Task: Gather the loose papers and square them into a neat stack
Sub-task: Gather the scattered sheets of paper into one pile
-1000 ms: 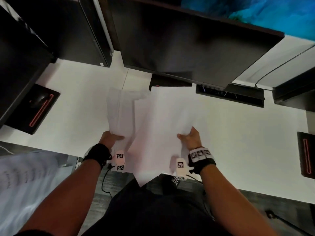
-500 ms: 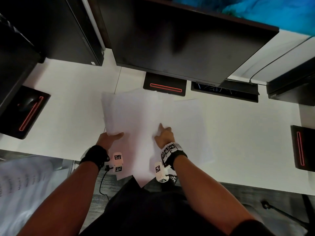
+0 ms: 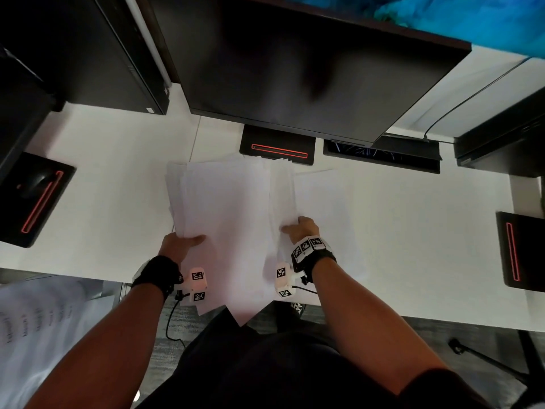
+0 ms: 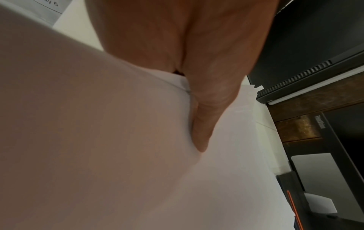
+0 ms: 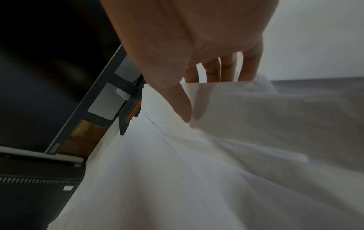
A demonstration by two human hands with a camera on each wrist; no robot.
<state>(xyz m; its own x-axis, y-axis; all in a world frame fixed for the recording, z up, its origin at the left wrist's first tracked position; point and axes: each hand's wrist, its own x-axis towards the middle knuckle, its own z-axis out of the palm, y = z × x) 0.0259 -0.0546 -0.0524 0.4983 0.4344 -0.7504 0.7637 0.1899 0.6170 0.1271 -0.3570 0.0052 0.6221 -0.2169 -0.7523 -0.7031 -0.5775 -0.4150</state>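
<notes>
A fanned bundle of white papers (image 3: 230, 208) lies at the middle of the white desk (image 3: 413, 231), its near corner hanging over the front edge. My left hand (image 3: 184, 243) grips the bundle's near left edge, thumb (image 4: 201, 124) pressed on top. My right hand (image 3: 298, 231) pinches the near edge of the right-hand sheets, thumb (image 5: 183, 105) on top and fingers (image 5: 226, 70) underneath; these sheets (image 5: 246, 109) are lifted and blurred. One more sheet (image 3: 324, 208) lies flat on the desk just right of the bundle, partly under my right hand.
A dark monitor (image 3: 295, 69) overhangs the far side; its stand base (image 3: 277, 146) with a red line touches the papers' far edge. A mouse on a black pad (image 3: 35, 199) sits left, another black pad (image 3: 520, 252) right, a tower (image 3: 88, 48) far left. A printed sheet (image 3: 38, 320) lies lower left.
My right hand has moved from the middle of the papers to their right side and now pinches sheets there. The bundle is fanned wider. My left hand keeps its grip.
</notes>
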